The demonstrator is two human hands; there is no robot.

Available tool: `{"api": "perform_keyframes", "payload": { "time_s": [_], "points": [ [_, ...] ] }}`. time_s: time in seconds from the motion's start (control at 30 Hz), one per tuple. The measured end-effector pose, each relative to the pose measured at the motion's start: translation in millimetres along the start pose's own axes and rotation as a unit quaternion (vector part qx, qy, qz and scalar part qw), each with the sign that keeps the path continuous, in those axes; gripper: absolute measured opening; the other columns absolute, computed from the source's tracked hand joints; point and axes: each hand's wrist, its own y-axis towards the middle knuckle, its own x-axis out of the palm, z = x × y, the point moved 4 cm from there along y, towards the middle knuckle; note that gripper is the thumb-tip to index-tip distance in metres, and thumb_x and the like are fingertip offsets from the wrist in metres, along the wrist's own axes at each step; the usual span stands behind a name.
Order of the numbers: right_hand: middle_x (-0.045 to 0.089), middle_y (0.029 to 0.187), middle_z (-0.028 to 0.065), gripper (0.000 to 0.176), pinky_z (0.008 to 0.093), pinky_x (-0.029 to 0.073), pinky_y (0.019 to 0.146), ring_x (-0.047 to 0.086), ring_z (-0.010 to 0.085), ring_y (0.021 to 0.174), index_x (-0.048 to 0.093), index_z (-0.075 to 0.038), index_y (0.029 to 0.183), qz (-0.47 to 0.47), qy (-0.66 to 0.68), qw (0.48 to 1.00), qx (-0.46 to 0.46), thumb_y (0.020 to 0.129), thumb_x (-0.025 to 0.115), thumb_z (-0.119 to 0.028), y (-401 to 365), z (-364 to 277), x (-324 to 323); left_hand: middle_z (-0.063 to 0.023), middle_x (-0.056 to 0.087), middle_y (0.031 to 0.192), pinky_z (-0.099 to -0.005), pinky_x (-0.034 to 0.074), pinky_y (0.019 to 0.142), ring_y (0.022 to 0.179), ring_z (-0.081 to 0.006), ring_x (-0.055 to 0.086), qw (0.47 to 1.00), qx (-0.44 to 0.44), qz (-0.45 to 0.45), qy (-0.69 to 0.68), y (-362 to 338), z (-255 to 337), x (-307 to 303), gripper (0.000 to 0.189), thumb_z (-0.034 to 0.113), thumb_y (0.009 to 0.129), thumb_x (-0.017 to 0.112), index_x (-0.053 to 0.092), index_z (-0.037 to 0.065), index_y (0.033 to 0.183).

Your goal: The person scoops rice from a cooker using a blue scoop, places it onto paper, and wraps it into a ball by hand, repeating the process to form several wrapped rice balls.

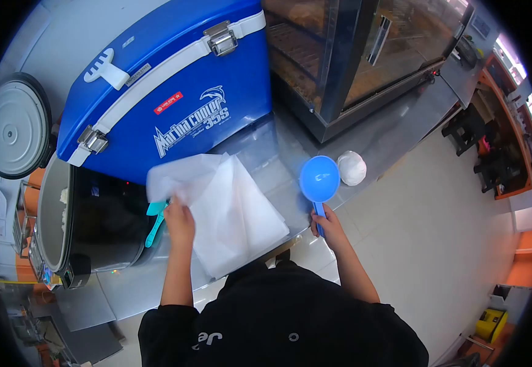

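A stack of thin white sheets (235, 220) lies on the metal counter, its upper left part lifted and blurred. My left hand (179, 221) is closed at that raised edge, beside a teal paddle (154, 231); whether its fingers pinch the sheet or the paddle is hard to tell. In my right hand (330, 227) is the handle of a blue ladle (319, 178), its round bowl pointing away from me. Just right of the bowl sits a round white ball-like item (352, 168) near the counter's edge.
A large blue cooler box (186, 104) stands at the back. To the left is a black cooker (107, 220) with white food inside, and its round grey lid (15, 131) beyond. A glass display cabinet (339, 55) occupies the back right of the metal counter (409, 122).
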Motion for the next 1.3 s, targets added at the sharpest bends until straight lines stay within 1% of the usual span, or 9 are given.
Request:
{"api": "perform_keyframes", "payload": {
  "time_s": [0.03,0.17,0.4,0.63,0.77,0.9,1.0,1.07,1.3],
  "points": [
    [0.050,0.065,0.0034,0.013,0.0263,0.040,0.050,0.051,0.0116,0.054,0.051,-0.004,0.094,-0.008,0.060,0.998,-0.003,0.087,0.053,-0.014,-3.6,1.5,2.4,-0.0145,0.063,0.116,-0.0455,0.031,0.107,0.119,-0.0255,0.054,0.928,0.047,-0.154,0.337,-10.5,11.6,4.3,0.047,-0.005,0.071,0.058,0.057,0.002,0.118],
    [0.052,0.077,0.0065,0.014,0.0294,0.042,0.055,0.054,0.0172,0.060,0.048,-0.006,0.092,-0.036,0.065,0.997,-0.016,0.087,0.051,-0.018,-10.9,6.3,1.3,-0.0065,0.068,0.106,-0.0483,0.032,0.106,0.115,-0.0235,0.056,0.859,0.449,-0.123,0.212,-55.4,5.2,14.4,0.039,-0.006,0.069,0.056,0.063,0.007,0.104],
    [0.057,0.087,0.0064,0.014,0.0306,0.046,0.076,0.056,0.0151,0.082,0.052,-0.003,0.098,-0.203,0.022,0.977,-0.060,0.093,0.050,-0.016,-15.5,9.6,63.8,-0.0125,0.060,0.127,-0.0295,0.041,0.095,0.108,-0.0266,0.060,0.961,0.184,0.058,-0.198,-44.6,-12.5,-28.6,0.070,-0.012,0.083,0.043,0.024,0.006,0.148],
    [0.056,0.114,0.0102,0.034,0.0337,0.044,0.092,0.055,0.0172,0.102,0.048,-0.001,0.122,-0.479,-0.009,0.877,0.050,0.098,0.049,-0.025,-28.2,32.5,177.6,-0.0104,0.066,0.108,-0.0297,0.046,0.086,0.096,-0.0184,0.061,0.908,-0.186,0.012,-0.375,-57.4,-87.2,32.8,0.042,0.010,0.093,0.055,0.048,-0.003,0.132],
    [0.050,0.128,0.0127,0.045,0.0351,0.041,0.099,0.052,0.0197,0.111,0.042,-0.002,0.134,-0.549,-0.087,0.831,-0.004,0.098,0.050,-0.027,-30.8,67.3,225.9,-0.0090,0.068,0.099,-0.0329,0.049,0.077,0.087,-0.0192,0.063,0.932,-0.065,0.090,-0.345,-60.5,-123.1,63.7,0.037,0.014,0.091,0.058,0.055,-0.005,0.122],
    [0.046,0.131,0.0164,0.050,0.0392,0.034,0.104,0.045,0.0251,0.120,0.039,-0.003,0.137,-0.530,-0.120,0.840,0.011,0.095,0.053,-0.027,-29.4,85.2,256.7,-0.0105,0.068,0.092,-0.0354,0.050,0.073,0.081,-0.0217,0.064,0.863,-0.184,-0.010,-0.469,-76.8,-147.3,82.6,0.040,0.014,0.089,0.059,0.053,-0.006,0.124],
    [0.050,0.118,0.0194,0.046,0.0400,0.040,0.094,0.051,0.0324,0.104,0.046,-0.003,0.128,-0.310,-0.295,0.856,-0.288,0.089,0.059,-0.023,-5.8,91.0,253.8,-0.0112,0.068,0.088,-0.0367,0.050,0.071,0.078,-0.0230,0.064,0.812,-0.226,-0.068,-0.534,-71.4,-136.8,85.2,0.042,0.015,0.089,0.060,0.052,-0.006,0.124],
    [0.053,0.113,0.0171,0.041,0.0403,0.042,0.089,0.053,0.0312,0.098,0.049,-0.003,0.124,-0.268,-0.284,0.888,-0.242,0.088,0.059,-0.021,0.7,83.8,235.3,-0.0184,0.066,0.106,-0.0356,0.050,0.077,0.086,-0.0253,0.065,0.980,-0.098,-0.004,-0.171,-59.9,-102.8,63.1,0.038,0.017,0.088,0.060,0.056,-0.004,0.120],
    [0.060,0.098,0.0095,0.015,0.0354,0.045,0.081,0.056,0.0201,0.086,0.052,-0.002,0.102,-0.008,-0.267,0.917,-0.296,0.089,0.055,-0.011,-14.4,14.2,168.2,-0.0212,0.065,0.098,-0.0395,0.049,0.080,0.088,-0.0376,0.062,0.988,-0.086,-0.115,-0.058,-59.6,-96.0,68.1,0.040,0.027,0.083,0.066,0.061,-0.004,0.108]
  ]
}}
